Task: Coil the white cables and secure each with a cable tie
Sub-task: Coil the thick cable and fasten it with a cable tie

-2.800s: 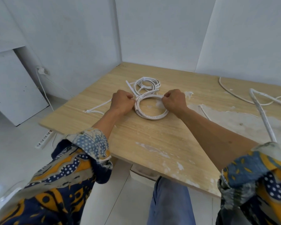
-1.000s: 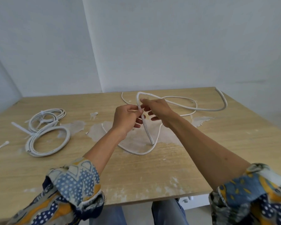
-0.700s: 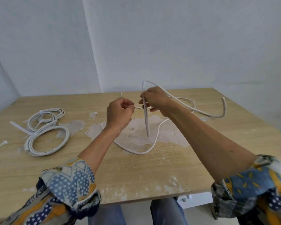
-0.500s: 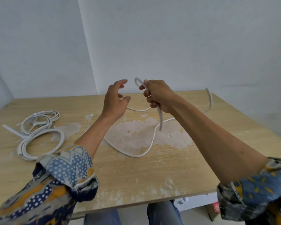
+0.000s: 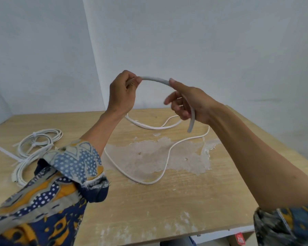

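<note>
A white cable (image 5: 154, 80) arcs through the air at the frame's centre, raised above the counter (image 5: 167, 201). The left hand (image 5: 122, 94) has its fingers pinched closed on one part of the arc; the right hand (image 5: 188, 103) holds the cable loosely with fingers curled, the cut end hanging just below it. The rest of the cable trails in loops over the worn wooden counter. At the left edge lie two coiled cables (image 5: 34, 148) with cable ties (image 5: 7, 153). Plain white walls (image 5: 203, 41) meet in a corner behind.
</note>
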